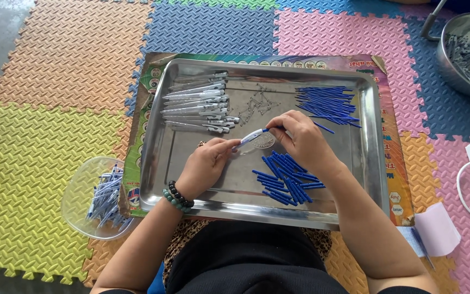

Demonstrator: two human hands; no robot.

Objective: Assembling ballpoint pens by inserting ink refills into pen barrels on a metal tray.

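Holding a white pen (252,136) over the middle of the steel tray (373,163), the left hand (206,163) pinches its barrel while the right hand (300,136) grips what seems a blue refill at its tip. Blue caps (286,179) lie just below the right hand.

The tray (373,158) is shiny, smooth metal, scuffed dull in the middle. The pen barrels (199,100) look like glossy white plastic, the blue refills (326,102) thin plastic. The floor mats (44,163) are matt, textured foam. The bowl (80,190) is clear plastic.
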